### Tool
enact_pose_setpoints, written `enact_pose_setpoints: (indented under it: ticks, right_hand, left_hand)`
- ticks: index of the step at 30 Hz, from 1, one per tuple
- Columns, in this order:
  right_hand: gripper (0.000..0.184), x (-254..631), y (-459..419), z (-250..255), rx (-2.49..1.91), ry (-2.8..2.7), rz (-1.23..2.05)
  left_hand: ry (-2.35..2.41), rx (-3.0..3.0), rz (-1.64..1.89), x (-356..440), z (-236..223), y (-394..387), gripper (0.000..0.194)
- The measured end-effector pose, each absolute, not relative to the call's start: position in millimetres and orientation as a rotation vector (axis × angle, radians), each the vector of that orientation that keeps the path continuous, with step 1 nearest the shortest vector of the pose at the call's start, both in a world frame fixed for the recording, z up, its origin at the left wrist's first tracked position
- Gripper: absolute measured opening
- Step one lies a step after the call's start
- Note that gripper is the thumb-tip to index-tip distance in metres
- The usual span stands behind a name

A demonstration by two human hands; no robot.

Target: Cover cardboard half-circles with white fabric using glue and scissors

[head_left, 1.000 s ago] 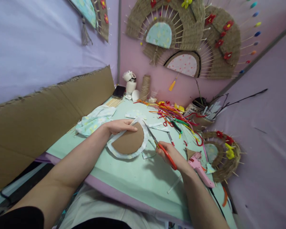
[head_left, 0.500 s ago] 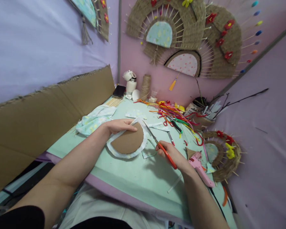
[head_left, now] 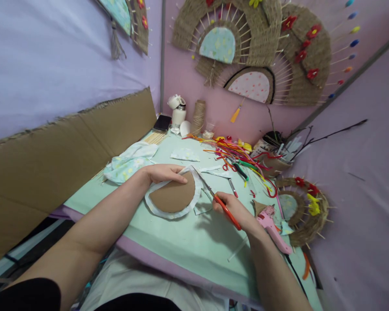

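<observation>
My left hand [head_left: 167, 173] grips a half-round piece of brown cardboard [head_left: 173, 195] by its upper left side, thumb on top. A pale patterned fabric border [head_left: 171, 214] runs round the cardboard's edge. In my right hand [head_left: 228, 203] are scissors [head_left: 226, 211] with red handles. Their blades point up and left, with the tips at the fabric border near the cardboard's top corner. Fabric offcuts [head_left: 202, 207] lie on the table just right of the cardboard.
A pink glue gun [head_left: 272, 229] lies right of my right wrist, beside a woven twine fan [head_left: 303, 211]. Coloured pipe cleaners [head_left: 236, 151] and pliers [head_left: 240, 172] lie behind. Crumpled floral cloth [head_left: 129, 162] is at the left, before a cardboard panel [head_left: 68, 160]. A twine spool [head_left: 199, 117] stands at the back.
My left hand and the top corner of the cardboard piece have dropped slightly. The scissors' tips have shifted a little left, to the fabric border.
</observation>
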State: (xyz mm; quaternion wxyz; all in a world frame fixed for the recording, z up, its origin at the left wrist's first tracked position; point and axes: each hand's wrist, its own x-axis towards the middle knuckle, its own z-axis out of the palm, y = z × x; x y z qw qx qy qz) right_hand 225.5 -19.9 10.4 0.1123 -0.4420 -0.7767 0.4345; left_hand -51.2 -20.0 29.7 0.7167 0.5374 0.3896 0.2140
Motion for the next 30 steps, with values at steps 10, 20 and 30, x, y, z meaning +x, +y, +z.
enact_pose_setpoints:
  ticks: [10, 20, 30]
  right_hand:
    - [0.026, 225.6, -18.1, 10.0, -1.333, -2.184, 1.293]
    - [0.018, 222.7, -20.6, 14.1, -1.285, -2.256, 1.287]
    - [0.019, 225.6, -19.6, 10.7, -1.273, -2.252, 1.314]
  left_hand:
    - [0.909, 1.19, 0.523, -57.5, 28.6, -16.7, 0.032]
    - [0.883, 1.221, 0.463, -52.3, 29.7, -19.4, 0.034]
    - [0.879, 1.221, 0.446, -53.3, 26.0, -17.8, 0.035]
